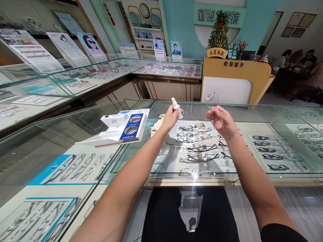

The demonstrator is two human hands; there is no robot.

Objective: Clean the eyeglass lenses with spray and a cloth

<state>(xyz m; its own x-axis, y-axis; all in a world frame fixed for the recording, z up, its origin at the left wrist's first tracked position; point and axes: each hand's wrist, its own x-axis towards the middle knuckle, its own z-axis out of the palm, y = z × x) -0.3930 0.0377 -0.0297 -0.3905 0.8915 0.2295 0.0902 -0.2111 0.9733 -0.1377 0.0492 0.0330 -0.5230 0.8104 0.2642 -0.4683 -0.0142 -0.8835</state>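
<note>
My left hand [172,117] is closed round a small white spray bottle [177,108], its nozzle pointing up. To the right, my right hand [221,121] pinches a pair of thin-rimmed eyeglasses [212,98], raised above the glass counter with one lens standing up over the fingers. The other lens hangs partly behind the fingers. A crumpled beige cloth [157,125] lies on the counter just left of my left hand. Beneath both hands, rows of dark-framed glasses [203,158] show through the counter top.
Left of the cloth stands a blue and white display box [133,127] beside white boxes [114,120]. More display cases [166,69] run along the back and left. A yellow cashier desk [227,72] with a plant [220,32] stands behind. People [282,59] sit at the far right.
</note>
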